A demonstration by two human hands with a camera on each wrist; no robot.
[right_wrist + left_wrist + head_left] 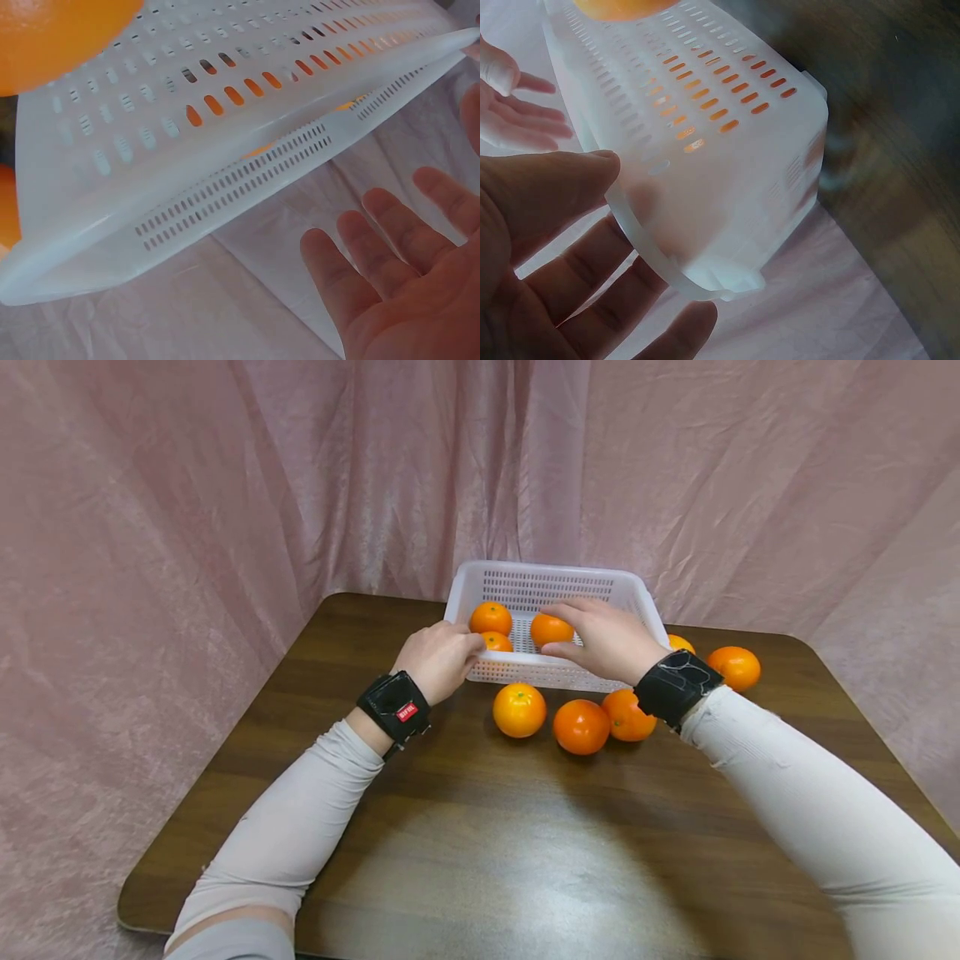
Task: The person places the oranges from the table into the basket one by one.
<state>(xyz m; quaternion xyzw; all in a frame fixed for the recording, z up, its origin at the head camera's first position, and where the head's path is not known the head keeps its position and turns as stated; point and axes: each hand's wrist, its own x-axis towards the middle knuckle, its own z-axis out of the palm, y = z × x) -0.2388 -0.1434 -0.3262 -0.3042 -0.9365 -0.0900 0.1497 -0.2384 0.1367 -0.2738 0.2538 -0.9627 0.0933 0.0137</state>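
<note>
A white plastic basket (pixel 525 672) with slotted walls stands toward the back of the table, and 3 oranges (pixel 491 618) show inside it. My left hand (pixel 441 662) grips the rim at the basket's near left corner. In the left wrist view the thumb lies on one side of that rim and the fingers (pixel 607 307) on the other. Over the right part of the basket hovers my right hand (pixel 611 639), its fingers spread and holding nothing. It partly covers one orange (pixel 550 630) inside. The right wrist view shows the extended fingers (pixel 390 232) apart from the basket wall.
In front of the basket, a yellower orange (pixel 519 710) and two redder ones (pixel 581 727) lie on the brown wooden table (pixel 465 827). Two more oranges (pixel 735 668) lie to its right, one partly hidden by my right wrist. A pink curtain (pixel 405 477) hangs behind.
</note>
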